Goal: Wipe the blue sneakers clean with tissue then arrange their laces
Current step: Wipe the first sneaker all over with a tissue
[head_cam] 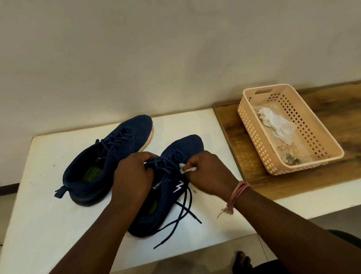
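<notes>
Left hand [130, 176] curled over the tongue and collar of the near sneaker [168, 181], gripping it from above. Right hand [209, 173] pinches a small wad of tissue [185, 169] against the lace area on the sneaker's right side; a reddish thread band [238, 194] sits at that wrist. The near sneaker rests on the white surface [40, 214], toe pointing away. Its loose laces [182, 213] trail across the surface toward the person, crossing each other. The second sneaker [109, 156] lies just to the left and farther back, laces threaded, a green insole visible inside. To the right, on a wooden board [349, 133], stands a peach plastic basket [251, 130] holding crumpled used tissue [276, 122] and some dirt at its near end.
</notes>
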